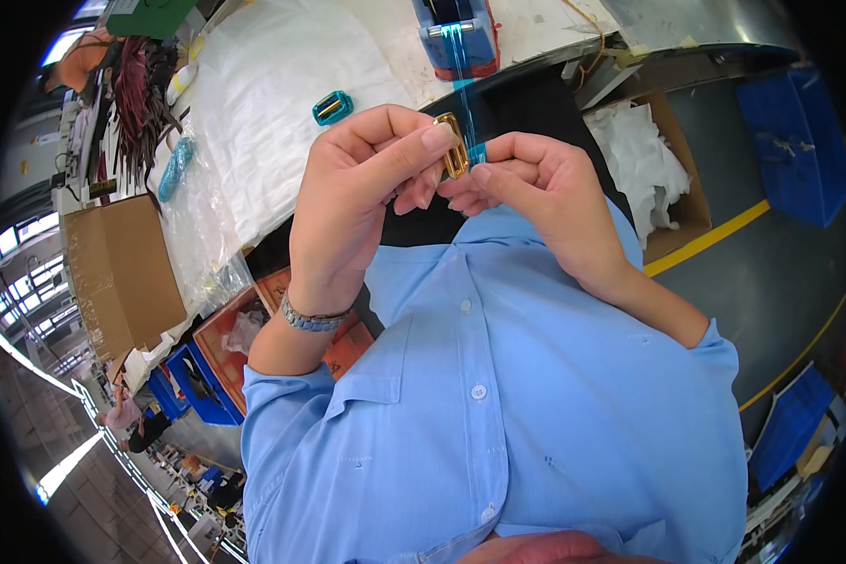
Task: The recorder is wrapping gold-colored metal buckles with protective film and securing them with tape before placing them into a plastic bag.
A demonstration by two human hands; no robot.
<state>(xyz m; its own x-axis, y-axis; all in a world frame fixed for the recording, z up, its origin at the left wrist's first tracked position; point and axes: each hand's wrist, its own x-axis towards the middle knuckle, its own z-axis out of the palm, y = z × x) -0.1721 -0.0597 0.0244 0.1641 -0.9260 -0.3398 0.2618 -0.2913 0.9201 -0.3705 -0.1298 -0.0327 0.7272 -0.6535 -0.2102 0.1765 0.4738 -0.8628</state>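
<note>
Between thumb and fingers, my left hand (pixel 371 174) pinches a shiny gold oblong buckle (pixel 455 150). Just to its right, my right hand (pixel 545 183) is closed on the end of a clear blue tape strip (pixel 463 94). The strip stretches taut up to a blue tape dispenser (pixel 455 38) at the table's far edge. Buckle and tape lie close together; whether they touch I cannot tell. On the white sheet left of my hands rests another gold buckle wrapped in blue film (pixel 333 108).
White sheeting (pixel 273 94) covers the worktable. Dark red straps (pixel 141 103) and a blue film roll (pixel 176 169) are at the left. A carton of white wrapping (pixel 639 164) stands right, near a blue bin (pixel 794 146). Brown cardboard (pixel 122 273) and blue crates (pixel 202 381) sit lower left.
</note>
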